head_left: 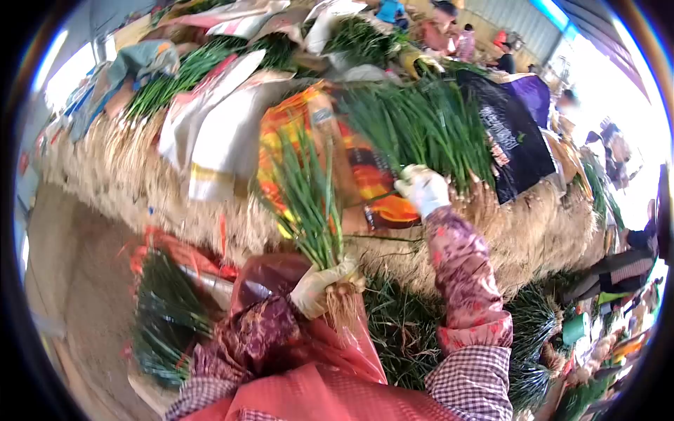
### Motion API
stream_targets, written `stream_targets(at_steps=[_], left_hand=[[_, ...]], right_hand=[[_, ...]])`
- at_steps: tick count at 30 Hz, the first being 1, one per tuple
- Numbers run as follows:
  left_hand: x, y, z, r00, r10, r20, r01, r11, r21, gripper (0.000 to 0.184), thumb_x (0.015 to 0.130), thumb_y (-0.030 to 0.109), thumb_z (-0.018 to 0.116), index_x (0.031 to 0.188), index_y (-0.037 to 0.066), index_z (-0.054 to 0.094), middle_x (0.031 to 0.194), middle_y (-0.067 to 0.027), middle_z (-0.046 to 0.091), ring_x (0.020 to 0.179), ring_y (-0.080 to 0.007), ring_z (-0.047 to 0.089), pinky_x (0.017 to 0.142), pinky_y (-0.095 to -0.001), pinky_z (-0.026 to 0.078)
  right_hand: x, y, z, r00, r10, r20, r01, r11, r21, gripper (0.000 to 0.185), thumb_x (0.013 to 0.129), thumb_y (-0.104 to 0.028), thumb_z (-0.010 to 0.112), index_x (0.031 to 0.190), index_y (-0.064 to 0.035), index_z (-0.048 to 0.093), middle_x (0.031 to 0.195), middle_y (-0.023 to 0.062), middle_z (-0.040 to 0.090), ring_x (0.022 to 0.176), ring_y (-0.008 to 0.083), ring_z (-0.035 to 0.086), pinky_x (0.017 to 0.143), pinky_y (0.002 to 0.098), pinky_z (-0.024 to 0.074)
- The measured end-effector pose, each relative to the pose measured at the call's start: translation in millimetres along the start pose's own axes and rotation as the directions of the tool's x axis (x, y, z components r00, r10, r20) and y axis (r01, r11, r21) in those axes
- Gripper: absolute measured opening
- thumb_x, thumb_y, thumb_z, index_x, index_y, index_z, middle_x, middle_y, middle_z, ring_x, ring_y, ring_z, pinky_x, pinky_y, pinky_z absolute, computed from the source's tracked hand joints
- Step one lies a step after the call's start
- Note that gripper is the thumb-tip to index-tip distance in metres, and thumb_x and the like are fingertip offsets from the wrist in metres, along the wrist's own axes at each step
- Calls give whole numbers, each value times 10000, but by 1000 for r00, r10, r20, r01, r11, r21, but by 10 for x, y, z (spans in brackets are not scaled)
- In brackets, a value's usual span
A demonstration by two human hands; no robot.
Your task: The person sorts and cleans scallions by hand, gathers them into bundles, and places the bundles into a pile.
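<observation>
My left hand (326, 286), in a pale glove, is closed around a bunch of green onions (309, 203) just above the roots. The leaves point up and away from me, and the stringy roots (344, 306) hang below the fist. My right hand (423, 189), also gloved and slightly blurred, is at the near edge of a loose heap of green onions (428, 130). Its fingers are closed, with a thin green onion stalk (379, 198) sticking out to the left. An orange and yellow printed sack (284, 119) lies behind the held bunch.
Stacked onions with pale roots (133, 175) form a wide bank ahead, partly covered by white sacks (232, 137) and a black bag (509, 133). Dark green bundles (165, 319) stand at lower left; more leaves (400, 326) lie below my right arm. Other people (439, 31) are in the background.
</observation>
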State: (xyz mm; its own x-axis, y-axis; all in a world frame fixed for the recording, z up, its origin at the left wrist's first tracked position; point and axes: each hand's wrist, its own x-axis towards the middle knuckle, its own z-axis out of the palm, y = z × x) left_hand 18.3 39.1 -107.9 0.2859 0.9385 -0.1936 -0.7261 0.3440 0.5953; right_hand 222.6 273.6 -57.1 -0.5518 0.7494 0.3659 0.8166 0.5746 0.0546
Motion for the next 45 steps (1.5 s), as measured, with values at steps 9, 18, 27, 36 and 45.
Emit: stream_targets(at_steps=[9,18,27,36,45], left_hand=[[153,-136,-9,950,63,-305,22,963,267,126,820,14,644,942,44,632,760,-35,641,555,-99,547,465,-205,398],[-3,-67,73,978,73,-194,-75,997,1,91,807,-69,542,867,-5,567,778,-121,604,668,-203,596,642,-335,535],[-172,-113,-338,989,-90,-118,89,996,-11,344,787,-37,502,1130,-38,524,1053,-154,577,825,-212,588,729,-352,514],[-114,-8,-194,997,-65,40,63,997,52,279,819,80,620,1089,30,567,917,-73,621,740,-116,583,610,-197,466],[-146,-83,-208,968,-178,-174,180,984,-6,152,827,82,609,975,48,623,790,-42,631,602,-83,514,563,-197,428]], right_hand=[[-934,-1194,-123,832,87,548,-553,219,804,289,899,-298,653,959,-17,626,757,117,628,713,167,631,649,314,500],[-867,-1284,199,949,226,218,-242,85,967,276,922,-286,625,979,-18,597,725,58,626,570,138,615,459,289,451],[-1307,-495,-90,815,106,570,-380,840,387,286,879,-304,655,1109,-135,631,994,15,639,720,175,601,656,321,478],[-1304,-1045,-577,810,-45,585,-500,470,728,720,822,-267,738,1408,-32,392,1317,164,550,1101,214,605,976,335,462],[-1221,-1187,-211,726,-303,617,-626,80,776,290,898,-77,631,1172,14,598,1198,77,613,1038,127,585,880,279,505]])
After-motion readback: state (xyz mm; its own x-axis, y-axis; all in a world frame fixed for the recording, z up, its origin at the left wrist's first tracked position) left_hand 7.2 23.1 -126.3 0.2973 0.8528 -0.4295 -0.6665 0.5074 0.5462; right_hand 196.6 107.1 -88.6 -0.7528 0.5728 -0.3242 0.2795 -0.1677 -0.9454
